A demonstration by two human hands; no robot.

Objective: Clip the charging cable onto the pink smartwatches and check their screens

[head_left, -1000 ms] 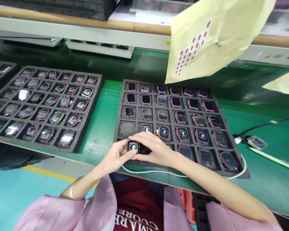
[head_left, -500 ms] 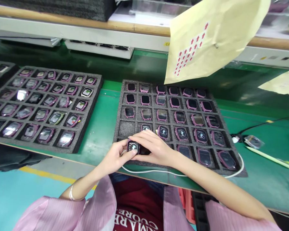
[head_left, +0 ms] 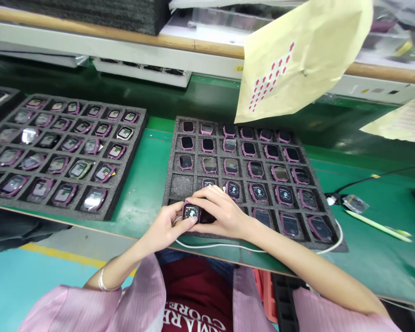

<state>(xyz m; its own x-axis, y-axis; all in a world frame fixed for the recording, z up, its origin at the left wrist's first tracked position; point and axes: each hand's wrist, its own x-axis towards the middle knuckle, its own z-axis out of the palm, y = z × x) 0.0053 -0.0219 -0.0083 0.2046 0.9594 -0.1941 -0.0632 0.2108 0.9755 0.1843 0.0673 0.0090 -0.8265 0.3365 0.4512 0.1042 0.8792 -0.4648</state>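
Just above the front-left corner of a grey foam tray [head_left: 169, 162], a purple-framed smartwatch [head_left: 191, 211] faces up with its dial lit. My left hand [head_left: 166, 226] grips its left side, with the thumb on the lower part of the screen. From the other side, my right hand [head_left: 224, 213] has its fingers bent over the watch's top edge and its thumb by the lower right. A white cable [head_left: 214, 246] runs from under my left hand along the tray's front. Several purple watches sit in the tray's compartments, some with lit dials; my right hand covers some of them.
Another foam tray [head_left: 111, 203] of watches stands to the left on the green table [head_left: 138, 170]. A pale green pen [head_left: 376, 226] and a small clear bag [head_left: 355, 203] lie at the right. Yellow paper [head_left: 297, 69] hangs from the shelf [head_left: 124, 39] over the tray's back.
The view has shifted slightly, so things at the right appear further left. Both hands keep the same hold on the smartwatch.
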